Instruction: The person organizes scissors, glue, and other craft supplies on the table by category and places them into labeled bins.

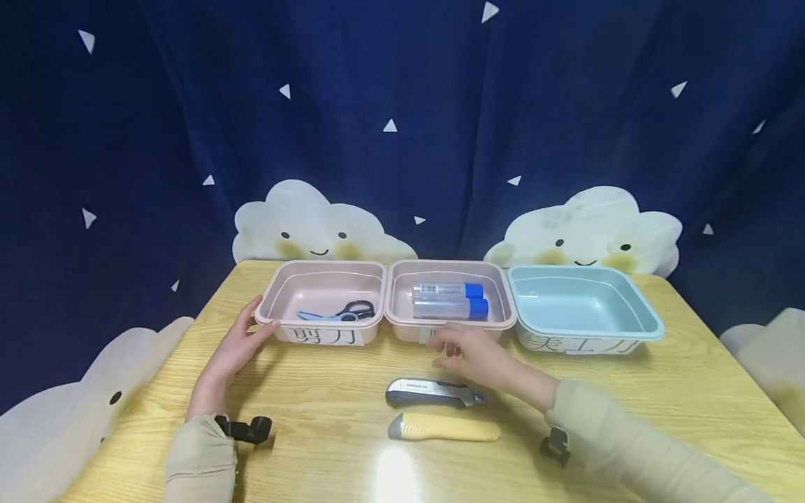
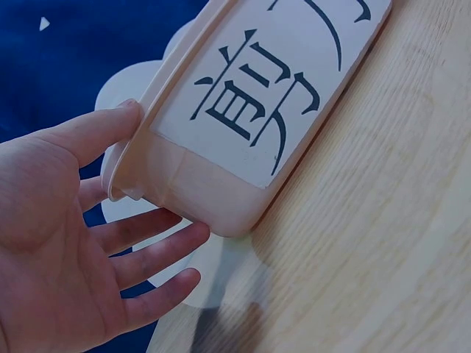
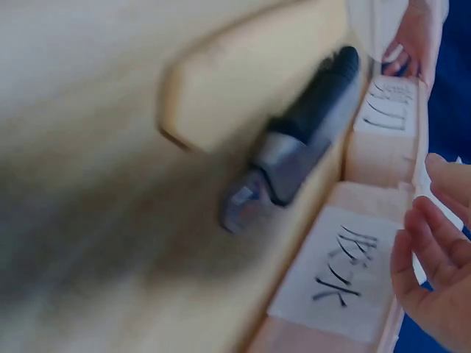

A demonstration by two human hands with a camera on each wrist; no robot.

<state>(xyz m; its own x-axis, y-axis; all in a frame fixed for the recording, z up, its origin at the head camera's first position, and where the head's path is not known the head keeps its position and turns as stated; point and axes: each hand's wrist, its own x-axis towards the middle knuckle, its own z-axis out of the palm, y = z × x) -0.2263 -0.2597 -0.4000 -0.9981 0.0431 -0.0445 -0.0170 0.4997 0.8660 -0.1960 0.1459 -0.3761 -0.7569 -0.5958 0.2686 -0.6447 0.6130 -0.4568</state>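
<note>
My left hand [image 1: 235, 346] rests at the left corner of a pink bin [image 1: 270, 306], its thumb against the rim and its other fingers spread along the side. Inside that bin lie scissors [image 1: 342, 314] with blue and black parts. My right hand [image 1: 472, 353], fingers loosely bent and holding nothing, hovers at the front of the middle pink bin [image 1: 399, 314]. Two clear glue tubes [image 1: 440, 309] with blue caps lie in it. Below that hand on the table are a grey-and-black utility knife [image 1: 434, 393] and a yellow utility knife [image 1: 443, 427].
To the right stands a light blue bin [image 1: 650, 325]. White paper labels with black characters are on the fronts of the bins, such as the left bin's label [image 2: 243, 95]. Behind the wooden table [image 1: 314, 426] hangs a dark blue curtain [image 1: 402, 70] with cloud figures.
</note>
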